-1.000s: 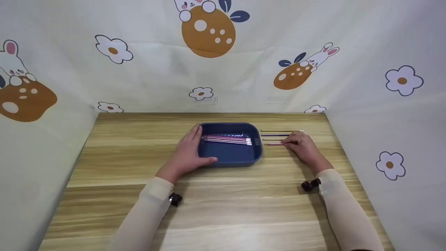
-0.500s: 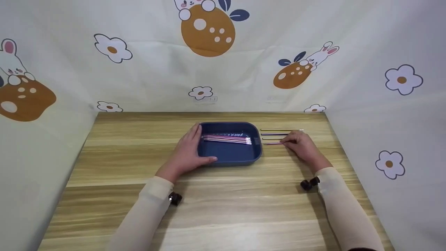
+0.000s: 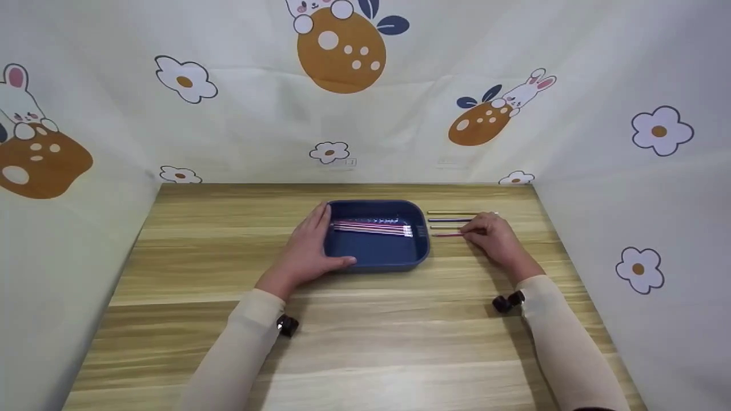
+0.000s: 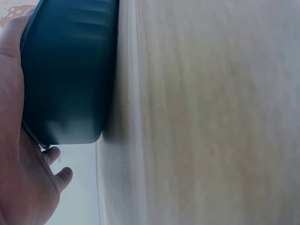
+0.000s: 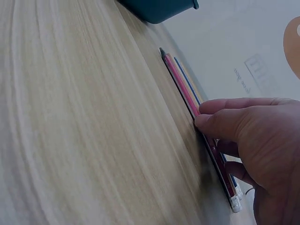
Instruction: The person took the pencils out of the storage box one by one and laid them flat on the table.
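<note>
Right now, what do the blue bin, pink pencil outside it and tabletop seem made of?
Blue bin: probably satin plastic, given smooth, softly shining walls and rounded corners.
Pink pencil: perhaps wood, smoothly painted; pink coat, dark tip, material beneath unclear.
Tabletop: wood or wood-look laminate, lightly glossy, from streaked grain and pale glare.

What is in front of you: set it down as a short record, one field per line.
Container: dark blue box on a wooden table
Left hand: on the box's left end, thumb over the near rim
Right hand: pinches a pink pencil
Inside box: row of pencils, white ends toward the right
Right of box: gold pencil farthest, then blue pencil, then third pencil, colour unclear
Backdrop: pale patterned cloth
</note>
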The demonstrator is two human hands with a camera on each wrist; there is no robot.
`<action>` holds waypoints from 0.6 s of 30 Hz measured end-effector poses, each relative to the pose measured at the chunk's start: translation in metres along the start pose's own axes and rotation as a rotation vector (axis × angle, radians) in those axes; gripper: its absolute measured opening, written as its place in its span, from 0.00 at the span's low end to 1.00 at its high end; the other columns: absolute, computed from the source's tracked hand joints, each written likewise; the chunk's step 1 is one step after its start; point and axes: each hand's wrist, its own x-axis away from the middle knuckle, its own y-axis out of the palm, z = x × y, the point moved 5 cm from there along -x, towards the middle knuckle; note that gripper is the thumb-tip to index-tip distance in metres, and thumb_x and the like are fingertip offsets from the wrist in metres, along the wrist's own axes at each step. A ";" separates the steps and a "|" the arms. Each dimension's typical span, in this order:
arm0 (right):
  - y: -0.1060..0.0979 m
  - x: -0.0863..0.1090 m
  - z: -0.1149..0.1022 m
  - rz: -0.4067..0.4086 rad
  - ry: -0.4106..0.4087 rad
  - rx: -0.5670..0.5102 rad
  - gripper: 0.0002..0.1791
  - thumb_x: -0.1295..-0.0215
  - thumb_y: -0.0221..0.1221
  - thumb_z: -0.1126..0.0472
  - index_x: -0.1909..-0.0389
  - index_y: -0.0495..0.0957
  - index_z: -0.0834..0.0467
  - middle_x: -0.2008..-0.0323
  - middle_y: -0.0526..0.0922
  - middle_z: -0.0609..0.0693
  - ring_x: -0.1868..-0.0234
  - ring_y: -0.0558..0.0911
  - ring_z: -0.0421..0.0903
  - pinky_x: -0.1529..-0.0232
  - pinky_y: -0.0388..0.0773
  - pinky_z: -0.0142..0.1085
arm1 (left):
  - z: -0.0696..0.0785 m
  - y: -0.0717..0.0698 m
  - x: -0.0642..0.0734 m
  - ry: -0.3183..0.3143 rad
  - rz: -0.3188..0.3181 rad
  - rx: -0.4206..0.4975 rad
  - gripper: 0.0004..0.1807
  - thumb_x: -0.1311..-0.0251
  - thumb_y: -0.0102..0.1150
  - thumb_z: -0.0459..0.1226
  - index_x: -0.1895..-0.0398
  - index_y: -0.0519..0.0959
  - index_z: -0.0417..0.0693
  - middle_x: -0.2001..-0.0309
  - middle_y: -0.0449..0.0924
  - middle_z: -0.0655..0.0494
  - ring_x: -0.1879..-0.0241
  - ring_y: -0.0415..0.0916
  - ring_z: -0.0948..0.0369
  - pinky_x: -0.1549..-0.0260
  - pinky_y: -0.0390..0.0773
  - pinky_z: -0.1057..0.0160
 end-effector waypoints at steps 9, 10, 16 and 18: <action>0.001 -0.006 -0.028 0.072 0.067 -0.155 0.07 0.29 0.73 0.69 0.52 0.92 0.63 0.55 0.90 0.55 0.54 0.81 0.47 0.53 0.76 0.31 | 0.001 0.001 -0.001 -0.002 -0.002 0.003 0.78 0.47 0.71 0.77 0.08 0.43 0.42 0.09 0.38 0.44 0.11 0.40 0.42 0.15 0.47 0.40; 0.003 -0.008 -0.033 0.079 0.063 -0.169 0.07 0.29 0.72 0.70 0.52 0.92 0.64 0.55 0.90 0.56 0.54 0.81 0.47 0.54 0.77 0.31 | 0.000 0.001 -0.001 -0.002 -0.001 0.004 0.78 0.47 0.72 0.76 0.08 0.43 0.42 0.09 0.38 0.44 0.12 0.41 0.42 0.15 0.47 0.39; 0.019 -0.024 -0.065 0.064 0.003 -0.220 0.08 0.29 0.72 0.71 0.51 0.91 0.65 0.54 0.90 0.59 0.55 0.82 0.49 0.53 0.78 0.35 | -0.002 0.003 -0.001 -0.009 0.001 0.015 0.77 0.46 0.75 0.73 0.08 0.43 0.43 0.08 0.37 0.46 0.11 0.40 0.42 0.15 0.47 0.39; 0.025 -0.030 -0.078 0.035 -0.015 -0.227 0.09 0.28 0.71 0.70 0.50 0.91 0.64 0.53 0.89 0.58 0.54 0.81 0.50 0.53 0.78 0.36 | -0.002 0.003 -0.001 -0.012 -0.001 0.015 0.78 0.46 0.74 0.75 0.08 0.42 0.44 0.08 0.37 0.46 0.11 0.40 0.42 0.15 0.46 0.39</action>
